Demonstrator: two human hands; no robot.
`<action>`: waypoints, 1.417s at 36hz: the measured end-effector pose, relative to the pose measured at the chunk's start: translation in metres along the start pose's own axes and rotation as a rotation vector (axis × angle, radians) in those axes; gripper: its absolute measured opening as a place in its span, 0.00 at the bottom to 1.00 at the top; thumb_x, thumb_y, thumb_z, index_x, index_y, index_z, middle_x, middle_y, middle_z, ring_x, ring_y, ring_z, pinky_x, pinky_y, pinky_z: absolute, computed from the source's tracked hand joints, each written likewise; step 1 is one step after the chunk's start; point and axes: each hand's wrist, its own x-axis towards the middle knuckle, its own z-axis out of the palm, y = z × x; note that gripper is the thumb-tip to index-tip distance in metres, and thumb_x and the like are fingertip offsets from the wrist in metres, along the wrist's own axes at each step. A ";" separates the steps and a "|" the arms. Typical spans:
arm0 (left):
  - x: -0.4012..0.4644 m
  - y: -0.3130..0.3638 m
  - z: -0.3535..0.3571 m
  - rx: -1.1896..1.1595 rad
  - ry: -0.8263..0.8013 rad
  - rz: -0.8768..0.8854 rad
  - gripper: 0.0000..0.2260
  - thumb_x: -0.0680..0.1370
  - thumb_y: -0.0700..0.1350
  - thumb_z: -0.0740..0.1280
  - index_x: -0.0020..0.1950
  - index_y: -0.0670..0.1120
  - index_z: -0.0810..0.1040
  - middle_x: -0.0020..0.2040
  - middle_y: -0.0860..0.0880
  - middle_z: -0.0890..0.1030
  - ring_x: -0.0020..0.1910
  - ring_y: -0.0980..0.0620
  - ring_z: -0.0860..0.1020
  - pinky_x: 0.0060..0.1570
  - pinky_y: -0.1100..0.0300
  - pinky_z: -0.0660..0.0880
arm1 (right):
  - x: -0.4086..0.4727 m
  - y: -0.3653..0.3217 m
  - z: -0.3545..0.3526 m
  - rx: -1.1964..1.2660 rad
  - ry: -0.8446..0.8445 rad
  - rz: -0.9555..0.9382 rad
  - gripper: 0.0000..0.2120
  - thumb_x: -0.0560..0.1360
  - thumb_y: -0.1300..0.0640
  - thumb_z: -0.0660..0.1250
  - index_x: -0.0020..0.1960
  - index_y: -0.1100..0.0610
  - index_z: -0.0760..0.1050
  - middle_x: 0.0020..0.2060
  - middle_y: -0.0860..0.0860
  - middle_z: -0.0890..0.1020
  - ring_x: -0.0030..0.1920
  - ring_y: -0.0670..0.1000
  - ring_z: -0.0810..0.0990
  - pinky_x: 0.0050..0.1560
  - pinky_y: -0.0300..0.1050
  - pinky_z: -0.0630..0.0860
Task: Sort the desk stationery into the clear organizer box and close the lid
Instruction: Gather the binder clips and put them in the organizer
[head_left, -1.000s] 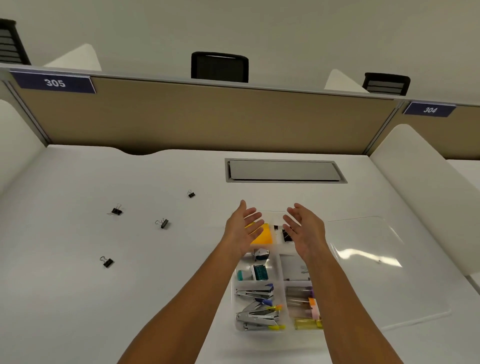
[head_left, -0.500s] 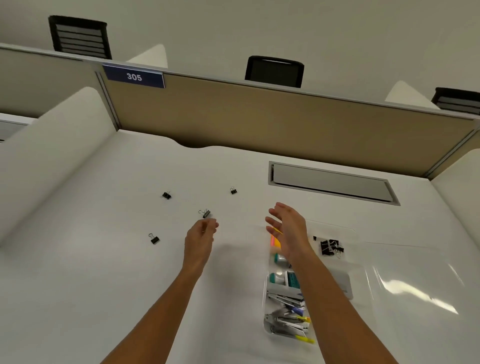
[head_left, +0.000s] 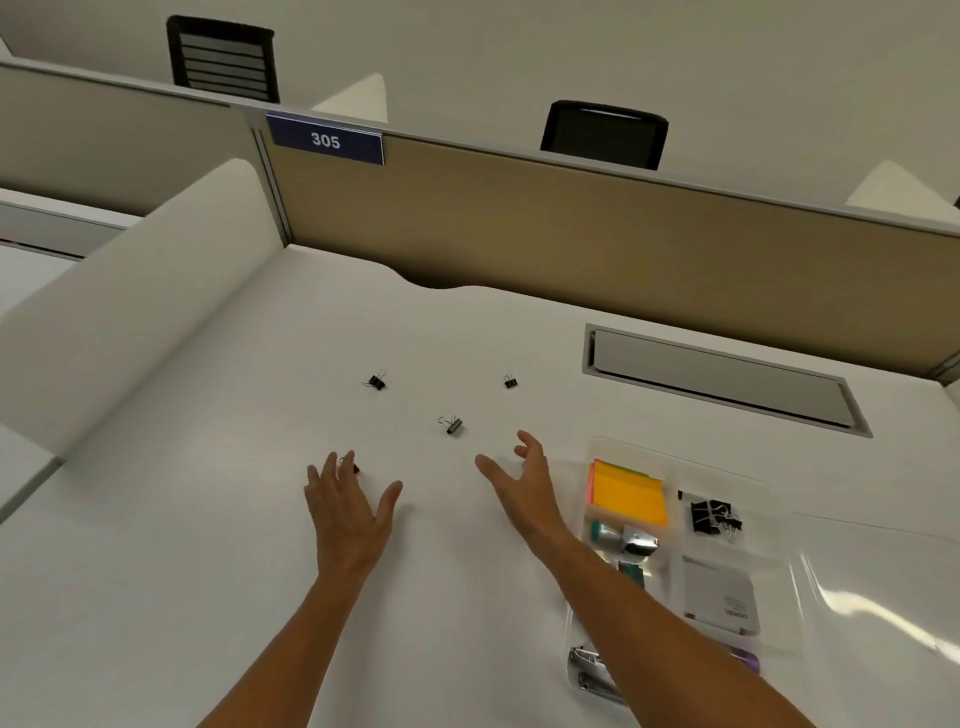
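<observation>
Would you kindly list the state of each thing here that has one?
Clear plastic organizer box: open, partly filled.
Clear flat lid: off, lying right of the box.
Three loose black binder clips: clamped shut, on the white desk.
Left hand: open, over a fourth clip.
Right hand: open, empty.

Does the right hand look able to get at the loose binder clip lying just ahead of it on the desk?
Probably yes. The right hand is open and empty, and the binder clip lies alone on the bare desk just ahead of its fingertips, with nothing between them. The left hand is off to the side.
</observation>
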 end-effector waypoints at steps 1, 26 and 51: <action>0.001 -0.001 0.001 0.052 -0.013 -0.001 0.39 0.76 0.67 0.57 0.77 0.42 0.56 0.77 0.42 0.57 0.78 0.40 0.47 0.76 0.44 0.47 | 0.001 0.005 0.003 -0.067 0.000 -0.021 0.39 0.70 0.41 0.73 0.75 0.46 0.57 0.70 0.48 0.66 0.71 0.50 0.64 0.66 0.48 0.66; 0.085 0.022 0.028 0.343 -0.176 0.178 0.46 0.74 0.74 0.46 0.78 0.46 0.35 0.78 0.42 0.36 0.77 0.42 0.36 0.76 0.45 0.44 | 0.074 0.008 0.048 -0.808 0.183 -0.177 0.66 0.57 0.15 0.54 0.79 0.55 0.36 0.79 0.54 0.45 0.79 0.54 0.39 0.78 0.54 0.43; 0.157 0.033 0.046 0.355 -0.178 0.303 0.32 0.79 0.67 0.47 0.75 0.47 0.60 0.78 0.45 0.58 0.78 0.43 0.51 0.75 0.41 0.48 | 0.133 0.004 0.048 -0.877 0.184 -0.370 0.43 0.67 0.25 0.59 0.73 0.50 0.63 0.70 0.46 0.67 0.76 0.52 0.54 0.77 0.55 0.52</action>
